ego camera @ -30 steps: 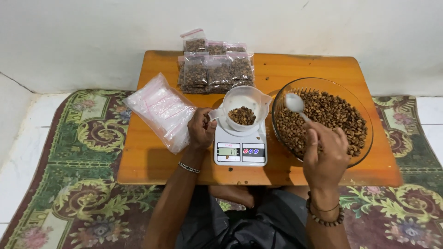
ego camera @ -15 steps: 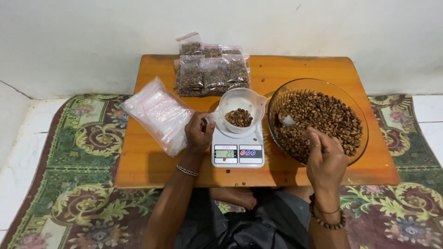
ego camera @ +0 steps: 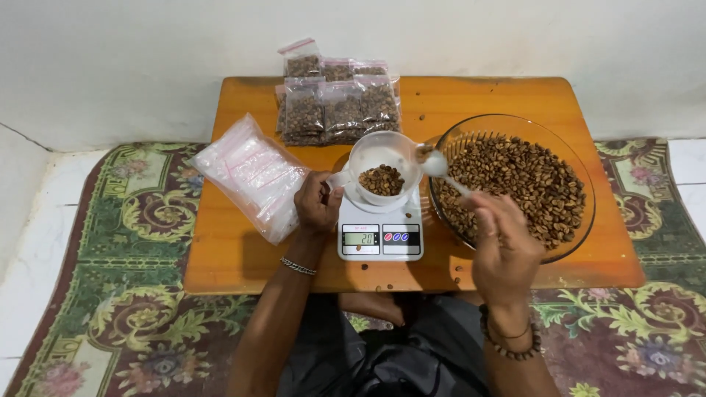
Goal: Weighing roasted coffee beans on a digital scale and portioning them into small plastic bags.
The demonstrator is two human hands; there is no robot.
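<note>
Gripping the white cup's (ego camera: 383, 173) handle at frame centre, the left hand (ego camera: 316, 204) steadied it on the scale (ego camera: 380, 237). Fingers of the right hand (ego camera: 504, 246) pinched a spoon (ego camera: 435, 163) (partly loaded) between cup and bean bowl (ego camera: 581, 180).

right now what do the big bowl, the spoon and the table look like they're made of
Big bowl: likely clear glass, maybe plastic; the beans and table show through its wall. Spoon, held in the right hand: white, smooth, probably plastic. Table: wood with a glossy orange-brown finish; grain lines are visible.
</note>
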